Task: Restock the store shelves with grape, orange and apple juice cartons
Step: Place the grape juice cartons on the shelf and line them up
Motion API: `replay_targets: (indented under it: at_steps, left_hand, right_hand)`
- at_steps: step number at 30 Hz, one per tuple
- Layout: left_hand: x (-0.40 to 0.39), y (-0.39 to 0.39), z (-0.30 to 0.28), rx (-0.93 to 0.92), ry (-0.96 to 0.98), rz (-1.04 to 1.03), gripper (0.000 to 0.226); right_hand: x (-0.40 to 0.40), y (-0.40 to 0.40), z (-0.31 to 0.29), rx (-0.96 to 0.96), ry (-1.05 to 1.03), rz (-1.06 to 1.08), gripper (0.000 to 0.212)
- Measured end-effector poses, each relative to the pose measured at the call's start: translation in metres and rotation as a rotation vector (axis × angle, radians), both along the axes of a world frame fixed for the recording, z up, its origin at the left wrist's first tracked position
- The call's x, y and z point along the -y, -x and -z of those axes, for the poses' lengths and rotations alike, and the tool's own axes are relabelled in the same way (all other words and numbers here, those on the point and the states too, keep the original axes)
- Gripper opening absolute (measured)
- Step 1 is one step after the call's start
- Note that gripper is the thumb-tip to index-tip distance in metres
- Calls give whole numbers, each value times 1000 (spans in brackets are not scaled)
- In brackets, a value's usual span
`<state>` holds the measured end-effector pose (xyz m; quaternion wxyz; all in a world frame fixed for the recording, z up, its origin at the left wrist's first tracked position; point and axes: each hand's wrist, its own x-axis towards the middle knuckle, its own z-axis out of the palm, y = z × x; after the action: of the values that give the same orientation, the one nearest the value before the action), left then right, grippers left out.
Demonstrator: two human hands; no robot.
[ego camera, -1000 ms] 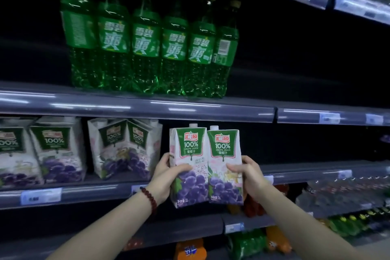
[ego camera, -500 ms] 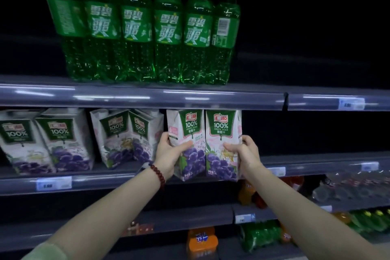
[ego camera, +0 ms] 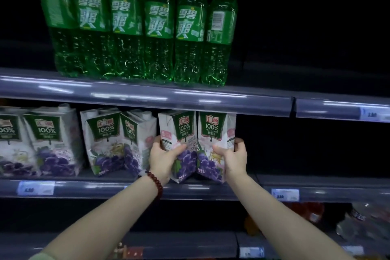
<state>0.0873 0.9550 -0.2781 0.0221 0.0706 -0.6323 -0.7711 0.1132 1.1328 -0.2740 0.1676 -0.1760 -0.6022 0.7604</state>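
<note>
Two white grape juice cartons with green labels and purple grapes stand side by side on the middle shelf (ego camera: 211, 190), their tops just under the shelf above. My left hand (ego camera: 163, 159) grips the left carton (ego camera: 179, 133) from its left side. My right hand (ego camera: 232, 156) grips the right carton (ego camera: 213, 131) from its right side. Bottom corners of both cartons rest near the shelf's front lip. More grape juice cartons (ego camera: 118, 139) stand to the left on the same shelf, with another pair (ego camera: 42, 141) further left.
Several green soda bottles (ego camera: 137, 31) stand on the upper shelf (ego camera: 147, 95). The middle shelf to the right of the held cartons is dark. Price tags (ego camera: 285, 194) sit on the shelf lip. Lower shelves hold bottles (ego camera: 358, 221) at the right.
Both hands carried the two cartons up and forward from in front of the shelves onto the middle shelf, next to the other grape cartons. The camera moved closer.
</note>
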Motion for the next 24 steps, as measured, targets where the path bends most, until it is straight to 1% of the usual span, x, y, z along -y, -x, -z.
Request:
replay_targets:
  at_steps: [2,3,4,6,8,9,11,15,19,20,22,24]
  left_hand:
    - [0,2,4,0,44,-21,50]
    - [1,4,8,1,64,-20,52]
    - [1,5,10,3,85,-18,57]
    - [3,5,13,-1,119,-18,74]
    - [4,8,18,-3,121,-17,87]
    - [5,9,20,-3,124,-13,88]
    - [5,9,20,-10,161,-12,81]
    - [6,9,20,-63,262,-14,59]
    - [10,8,18,-56,407,16,48]
    - [10,7,17,-44,453,9,47]
    - [10,6,15,28,530,0,51]
    - [8,6,13,120,492,6,50]
  right_hand:
    - [3,2,9,4,-7,14,53]
    - [4,3,15,1,-5,24,50]
    - [5,4,20,0,0,31,47]
    - [6,6,26,1,13,26,45]
    - [4,9,29,-3,11,-2,50]
    - [2,9,31,-3,-1,-19,53]
    - [-3,8,33,-6,-61,-54,57]
    - [-11,-1,35,-9,-227,-126,62]
    - [-11,-8,39,18,-387,-123,79]
    - [-11,-9,39,23,-431,-122,84]
    - [-10,-10,39,29,-510,-96,89]
    - [-10,-8,38,38,-525,-55,90]
